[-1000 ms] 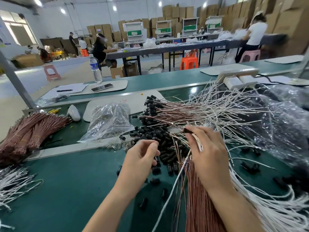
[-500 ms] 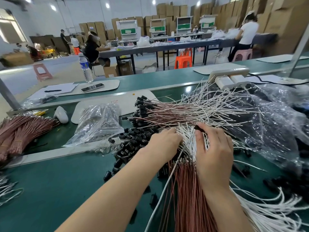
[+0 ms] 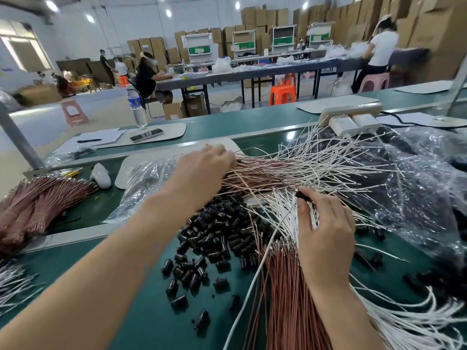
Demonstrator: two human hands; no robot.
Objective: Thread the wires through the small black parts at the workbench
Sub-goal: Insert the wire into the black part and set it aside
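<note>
Loose small black parts (image 3: 214, 238) lie heaped on the green bench in front of me. Brown wires (image 3: 290, 286) and white wires (image 3: 285, 210) fan out under my right hand (image 3: 326, 233). Its thumb and forefinger pinch one small black part (image 3: 302, 194) above the white wire ends. My left hand (image 3: 202, 170) reaches forward over the far pile of wires (image 3: 278, 170) that carry black parts. Its fingertips are at the pile's left end, blurred and seen from behind, so what they hold is hidden.
A clear bag (image 3: 149, 183) lies left of the parts, and a large crinkled bag (image 3: 417, 198) is on the right. Bundled brown wires (image 3: 38, 205) and white wires (image 3: 15, 286) sit at the left. A power strip (image 3: 351, 117), water bottle (image 3: 136, 107) and phone (image 3: 146, 135) stand farther back.
My left hand has moved from the heap of black parts, past the wire ends, forward to the far wire pile. My right hand has stayed put, still pinching the black part.
</note>
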